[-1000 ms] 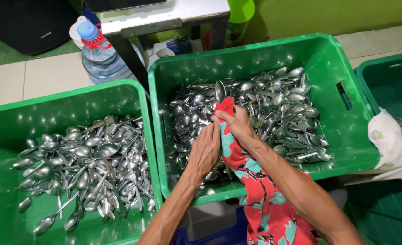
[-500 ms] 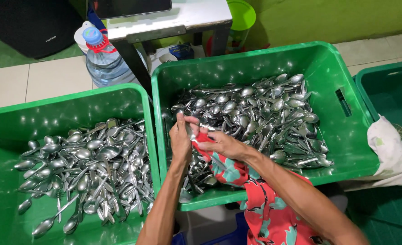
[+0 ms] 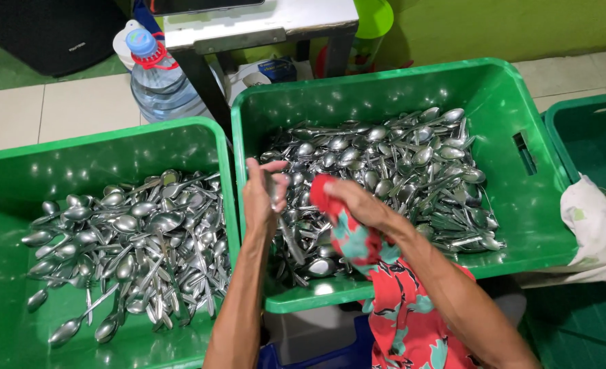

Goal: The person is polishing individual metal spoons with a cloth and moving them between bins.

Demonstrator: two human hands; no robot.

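My left hand [image 3: 260, 199] holds a metal spoon [image 3: 284, 222] upright over the near left corner of the right green crate [image 3: 412, 85]. My right hand [image 3: 359, 203] grips a red and teal patterned cloth [image 3: 347, 236] bunched beside the spoon, just to its right. The cloth trails down over the crate's front rim toward my lap. The right crate is filled with several loose metal spoons [image 3: 398, 164]. The left green crate [image 3: 105, 147] also holds a pile of spoons [image 3: 132, 239].
A large water bottle [image 3: 159, 75] with a blue cap stands behind the crates beside a table leg [image 3: 197, 82]. A third green crate [image 3: 590, 123] sits at the right edge, with a white cloth [image 3: 593, 232] draped on its rim. Tiled floor lies beyond.
Both hands have moved left and toward me from the middle of the right crate. The left hand now holds a spoon apart from the cloth, which is bunched in the right hand.
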